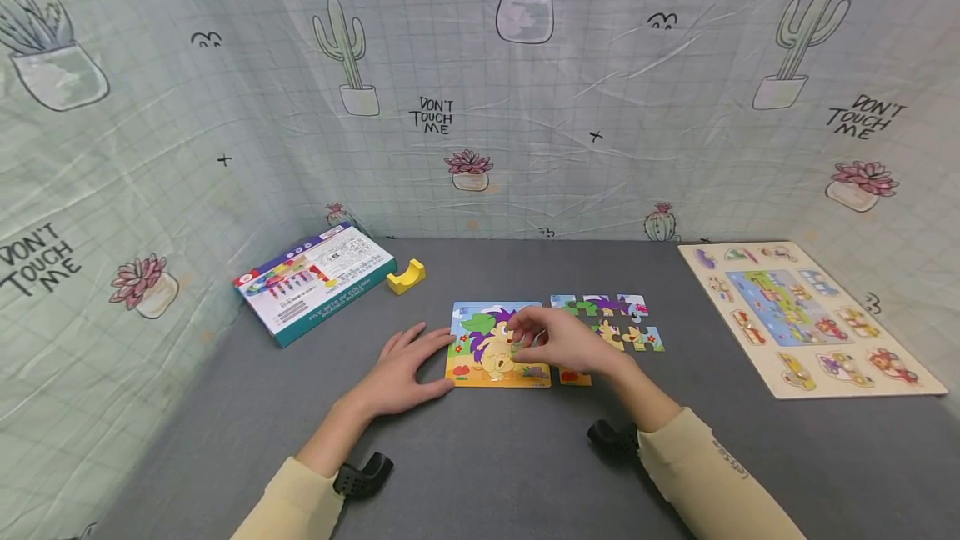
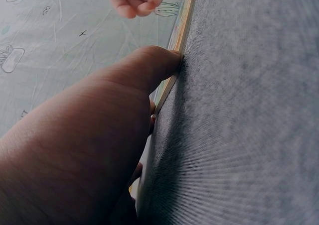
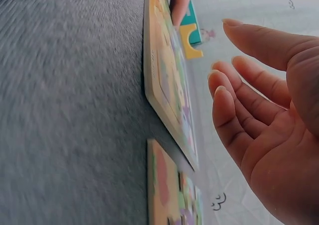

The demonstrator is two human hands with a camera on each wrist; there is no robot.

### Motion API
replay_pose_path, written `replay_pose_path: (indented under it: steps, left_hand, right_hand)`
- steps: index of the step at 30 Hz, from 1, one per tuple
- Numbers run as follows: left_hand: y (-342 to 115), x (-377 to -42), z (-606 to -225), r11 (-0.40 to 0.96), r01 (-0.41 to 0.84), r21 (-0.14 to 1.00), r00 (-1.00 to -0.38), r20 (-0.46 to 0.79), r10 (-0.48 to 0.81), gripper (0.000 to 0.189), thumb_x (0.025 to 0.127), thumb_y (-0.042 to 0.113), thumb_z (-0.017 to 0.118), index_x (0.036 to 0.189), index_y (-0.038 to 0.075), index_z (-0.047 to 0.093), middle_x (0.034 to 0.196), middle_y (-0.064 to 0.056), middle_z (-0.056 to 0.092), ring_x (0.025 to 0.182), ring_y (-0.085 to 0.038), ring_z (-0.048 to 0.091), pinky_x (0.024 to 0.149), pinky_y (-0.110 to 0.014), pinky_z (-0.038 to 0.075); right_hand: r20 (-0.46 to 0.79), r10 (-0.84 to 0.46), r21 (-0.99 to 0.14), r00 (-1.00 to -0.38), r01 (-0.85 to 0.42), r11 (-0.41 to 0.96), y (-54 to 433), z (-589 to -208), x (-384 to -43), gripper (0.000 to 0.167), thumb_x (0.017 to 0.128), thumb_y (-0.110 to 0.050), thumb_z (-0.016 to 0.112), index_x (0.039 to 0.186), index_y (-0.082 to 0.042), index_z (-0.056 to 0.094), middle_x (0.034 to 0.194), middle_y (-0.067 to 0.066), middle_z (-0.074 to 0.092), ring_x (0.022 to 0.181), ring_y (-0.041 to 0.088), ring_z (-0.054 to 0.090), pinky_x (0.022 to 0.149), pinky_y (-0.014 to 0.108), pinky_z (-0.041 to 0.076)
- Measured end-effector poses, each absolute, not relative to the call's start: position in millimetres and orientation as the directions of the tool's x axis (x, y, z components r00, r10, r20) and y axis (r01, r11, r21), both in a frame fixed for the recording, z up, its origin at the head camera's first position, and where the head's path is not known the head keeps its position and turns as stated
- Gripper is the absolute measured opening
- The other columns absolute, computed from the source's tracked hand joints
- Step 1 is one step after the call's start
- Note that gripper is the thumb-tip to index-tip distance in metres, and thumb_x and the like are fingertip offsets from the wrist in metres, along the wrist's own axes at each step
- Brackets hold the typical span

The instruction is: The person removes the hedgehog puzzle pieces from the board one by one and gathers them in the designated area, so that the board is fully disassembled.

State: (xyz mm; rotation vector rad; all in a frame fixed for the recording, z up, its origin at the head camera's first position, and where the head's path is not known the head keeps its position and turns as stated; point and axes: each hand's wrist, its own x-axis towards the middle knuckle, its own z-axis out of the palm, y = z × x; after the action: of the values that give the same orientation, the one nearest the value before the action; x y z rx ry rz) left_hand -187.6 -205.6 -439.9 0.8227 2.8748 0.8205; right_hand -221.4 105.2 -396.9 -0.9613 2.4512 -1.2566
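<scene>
A hedgehog jigsaw puzzle board [image 1: 487, 357] lies flat in the middle of the table. My left hand [image 1: 405, 369] rests at its left side with fingers spread; in the left wrist view the thumb [image 2: 154, 65] touches the board's edge. Above the board's right part hovers my right hand [image 1: 558, 340], its fingers loosely bent. Seen from the right wrist, thumb and fingers [image 3: 224, 105] are apart with nothing between them. Loose jigsaw pieces [image 1: 643, 338] lie right of the board, some partly behind the right hand and forearm. One piece [image 1: 575, 378] sits beside the board's lower right corner.
At the back left lies a flat toy box [image 1: 318, 282], with a yellow arched block [image 1: 407, 277] by its right end. A wooden picture board [image 1: 810, 319] lies at the far right. A patterned cloth [image 1: 555, 107] hangs behind the grey table.
</scene>
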Motion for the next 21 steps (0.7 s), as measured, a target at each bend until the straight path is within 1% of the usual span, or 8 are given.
replay_pose_path:
  steps: [5, 9, 12, 21]
  left_hand:
    - [-205, -188, -440, 0.715, 0.484, 0.504, -0.856, 0.106, 0.505, 0.067, 0.092, 0.046, 0.069, 0.15, 0.018, 0.05, 0.156, -0.002, 0.043, 0.15, -0.038, 0.019, 0.116, -0.064, 0.008]
    - [-205, -188, -441, 0.714, 0.487, 0.503, -0.856, 0.11, 0.506, 0.066, 0.092, 0.046, 0.069, 0.15, 0.018, 0.051, 0.156, -0.002, 0.044, 0.149, -0.039, 0.02, 0.115, -0.065, 0.008]
    - [-205, -188, -441, 0.714, 0.486, 0.503, -0.856, 0.107, 0.506, 0.067, 0.092, 0.046, 0.069, 0.15, 0.018, 0.051, 0.156, -0.002, 0.044, 0.149, -0.039, 0.021, 0.115, -0.065, 0.008]
    - [-204, -188, -439, 0.721, 0.479, 0.501, -0.86, 0.101, 0.501, 0.067, 0.092, 0.046, 0.069, 0.15, 0.018, 0.051, 0.156, -0.002, 0.043, 0.15, -0.039, 0.02, 0.116, -0.065, 0.007]
  right_hand:
    - [0.061, -0.648, -0.794, -0.759, -0.43, 0.43, 97, -401, -223, 0.037, 0.088, -0.014, 0.08, 0.119, -0.001, 0.063, 0.099, 0.005, 0.064, 0.086, 0.016, 0.061, 0.076, 0.03, 0.054]
    - [0.018, -0.642, -0.801, -0.766, -0.396, 0.45, 94, -405, -222, 0.036, 0.088, -0.014, 0.08, 0.118, -0.003, 0.063, 0.099, 0.005, 0.063, 0.084, 0.015, 0.061, 0.072, 0.03, 0.053]
    - [0.005, -0.636, -0.791, -0.772, -0.392, 0.47, 92, -406, -221, 0.034, 0.088, -0.013, 0.08, 0.116, -0.004, 0.064, 0.097, 0.004, 0.063, 0.082, 0.015, 0.06, 0.07, 0.03, 0.052]
    - [-0.003, -0.62, -0.758, -0.784, -0.403, 0.513, 88, -408, -219, 0.031, 0.086, -0.013, 0.082, 0.111, -0.003, 0.065, 0.092, 0.003, 0.061, 0.084, 0.015, 0.057, 0.078, 0.031, 0.051]
